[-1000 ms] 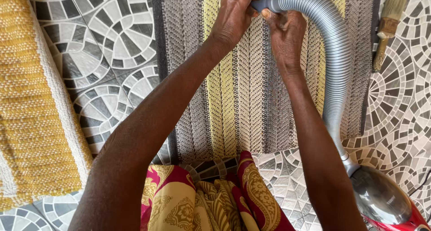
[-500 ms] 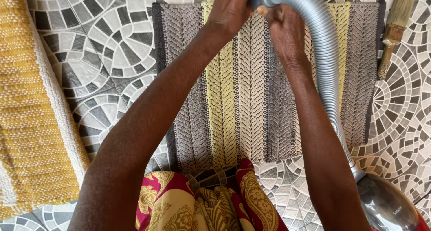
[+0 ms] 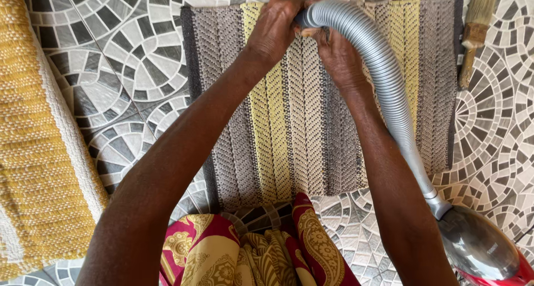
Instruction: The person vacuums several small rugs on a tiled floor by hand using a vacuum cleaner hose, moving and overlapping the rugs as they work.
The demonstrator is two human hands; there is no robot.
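Both hands gripping hose over mat

we see a grey ribbed hose arching from the top middle of the view, down and to the right, ending in a smooth collar at a vacuum with a dark glossy dome and a red base at the lower right corner. the hose's upper end is gripped by both hands: the left hand wraps it from the left, the right hand closes just beneath it. under the hose lies a woven mat, flat on the floor, striped lengthwise in grey, beige and yellow with dark edges.
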